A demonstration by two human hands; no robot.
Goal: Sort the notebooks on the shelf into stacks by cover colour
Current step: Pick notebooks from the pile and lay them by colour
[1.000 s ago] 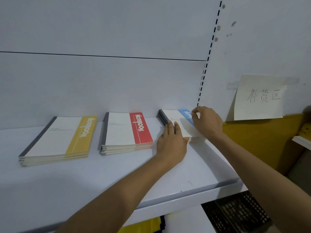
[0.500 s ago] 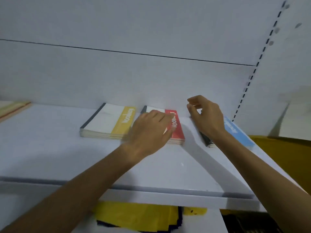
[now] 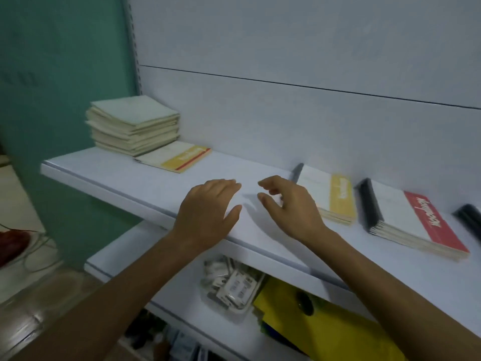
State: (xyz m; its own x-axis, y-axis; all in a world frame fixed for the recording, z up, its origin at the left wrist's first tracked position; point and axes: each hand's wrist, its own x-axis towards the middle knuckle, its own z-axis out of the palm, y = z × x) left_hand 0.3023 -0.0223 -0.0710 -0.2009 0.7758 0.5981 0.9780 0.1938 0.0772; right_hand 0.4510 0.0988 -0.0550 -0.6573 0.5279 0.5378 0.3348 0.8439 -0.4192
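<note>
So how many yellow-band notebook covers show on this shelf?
2. One yellow-band cover lies beside the tall pale pile at the left end of the shelf; the other tops the yellow stack just right of the right hand. Others may be hidden inside the piles.

Both arms extended forward; left hand (image 3: 208, 212) flat, palm down; right hand (image 3: 289, 207) loosely curled, empty.

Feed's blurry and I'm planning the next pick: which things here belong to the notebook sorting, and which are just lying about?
Job: tall pile at the shelf end; yellow-banded notebook in front of it; yellow stack; red stack; left hand, right hand, both empty.
Lying about: bag of small packets and yellow sheets on the lower shelf; red object far left.
</note>
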